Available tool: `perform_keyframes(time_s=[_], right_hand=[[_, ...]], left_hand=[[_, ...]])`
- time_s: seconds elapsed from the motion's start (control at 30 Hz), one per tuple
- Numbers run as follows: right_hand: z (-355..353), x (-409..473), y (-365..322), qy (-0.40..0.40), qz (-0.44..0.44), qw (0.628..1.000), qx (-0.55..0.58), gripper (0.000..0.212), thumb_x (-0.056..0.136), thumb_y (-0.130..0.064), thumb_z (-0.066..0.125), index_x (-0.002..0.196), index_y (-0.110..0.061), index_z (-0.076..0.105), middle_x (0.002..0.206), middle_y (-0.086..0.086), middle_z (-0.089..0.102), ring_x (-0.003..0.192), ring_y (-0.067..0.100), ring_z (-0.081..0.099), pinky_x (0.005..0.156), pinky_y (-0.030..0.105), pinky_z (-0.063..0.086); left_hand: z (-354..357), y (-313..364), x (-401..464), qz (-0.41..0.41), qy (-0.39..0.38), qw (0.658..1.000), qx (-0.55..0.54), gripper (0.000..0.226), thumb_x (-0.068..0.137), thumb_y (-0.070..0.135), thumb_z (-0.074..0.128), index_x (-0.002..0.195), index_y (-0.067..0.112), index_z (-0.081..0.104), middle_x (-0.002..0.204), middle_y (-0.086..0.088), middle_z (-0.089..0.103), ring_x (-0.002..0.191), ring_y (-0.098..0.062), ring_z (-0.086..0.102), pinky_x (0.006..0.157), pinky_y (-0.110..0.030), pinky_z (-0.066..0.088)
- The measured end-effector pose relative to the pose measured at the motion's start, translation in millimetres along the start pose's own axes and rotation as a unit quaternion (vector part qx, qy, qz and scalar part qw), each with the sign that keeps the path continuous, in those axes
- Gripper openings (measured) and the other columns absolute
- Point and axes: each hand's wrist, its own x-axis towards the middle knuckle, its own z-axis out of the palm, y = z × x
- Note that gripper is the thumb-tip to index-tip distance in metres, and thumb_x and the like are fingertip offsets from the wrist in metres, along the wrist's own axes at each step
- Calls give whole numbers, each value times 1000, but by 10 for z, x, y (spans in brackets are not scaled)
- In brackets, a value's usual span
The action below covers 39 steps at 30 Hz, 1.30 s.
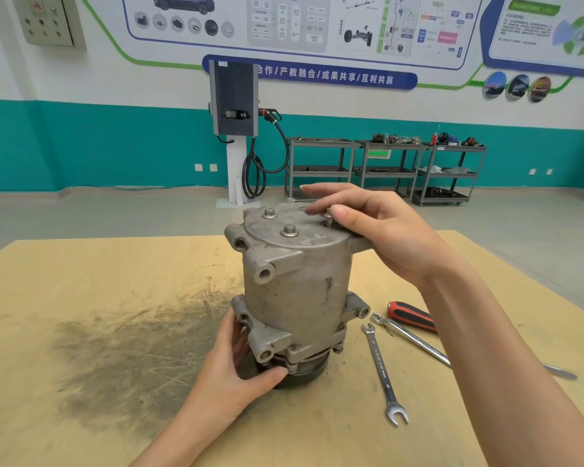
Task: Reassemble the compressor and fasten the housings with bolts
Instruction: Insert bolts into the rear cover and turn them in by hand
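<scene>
Compressor (297,291) upright on the worktop (81,416), both hands on it
The left hand (236,362) grips its dark pulley end at the base; the right hand (368,227) pinches a bolt (327,219) on the top housing, beside two seated bolts (289,229). Two spanners (383,372) and a screwdriver (412,316) lie to the right

Bright, even indoor light fills the room — shadows are soft, with a faint one under the compressor (295,291) on the table (81,416). No harsh glare. Straight lines bow toward the edges (wide-angle lens), and the wall posters (294,25) look slightly soft.
</scene>
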Motion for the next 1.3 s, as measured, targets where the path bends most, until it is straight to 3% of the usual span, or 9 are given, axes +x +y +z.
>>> perform_keyframes(time_s=[0.2,0.33,0.43,0.6,0.73,0.83,0.97,1.1,1.3], right_hand=[[72,105,4,74,20,996,-49,23,66,-38,74,77,-20,64,103,-9,71,93,2,67,75,18,51],[35,0,15,13,-14,999,-31,20,96,-28,56,111,-27,70,123,-13,66,116,1,58,95,18,47],[22,1,5,-1,-5,1000,-21,21,98,-11,54,96,-23,71,125,-12,65,117,3,58,94,19,47],[81,95,-18,66,27,997,-37,26,64,-37,77,78,-19,63,102,-8,72,95,8,67,77,23,51],[45,8,-14,14,6,1000,-23,19,94,-30,60,108,-25,70,123,-5,67,113,9,60,95,25,48],[29,9,-19,-3,14,1000,-10,24,99,-11,50,96,-20,73,123,-9,66,117,5,58,96,23,47],[88,84,-56,39,36,998,-32,6,86,-14,68,81,-14,67,103,-5,70,95,1,65,78,15,50],[98,104,-50,68,35,997,-32,30,63,-35,74,75,-12,62,95,-6,71,88,3,66,72,15,51],[33,13,-38,8,16,1000,-12,19,97,-14,53,100,-16,72,119,-4,67,115,6,59,94,22,47]], left_hand=[[-5,-4,-7,0,4,1000,1,112,51,53,93,143,43,31,133,28,56,127,-2,54,99,-12,44],[0,3,-8,2,2,1000,5,116,51,50,93,147,38,29,134,27,56,128,-2,53,102,-15,44],[6,4,-11,1,4,1000,4,108,54,41,91,143,42,30,132,30,56,127,0,53,98,-11,44],[17,20,-15,-1,6,1000,-2,101,55,40,89,138,47,31,130,31,56,125,1,54,95,-8,44],[12,23,-13,-3,8,1000,-5,104,54,42,90,139,46,31,129,32,57,125,2,54,95,-8,44],[14,23,-15,-2,8,1000,-5,104,55,40,89,140,43,31,129,31,57,124,1,55,95,-9,45],[21,26,-18,-1,9,1000,-4,100,55,38,88,138,43,33,128,30,59,122,1,57,94,-9,45],[22,31,-20,2,7,1000,-3,100,55,39,88,138,43,34,128,31,58,124,0,56,97,-10,44],[30,29,-22,8,6,1000,-5,96,57,38,88,136,48,33,130,32,57,124,2,55,94,-8,44]])
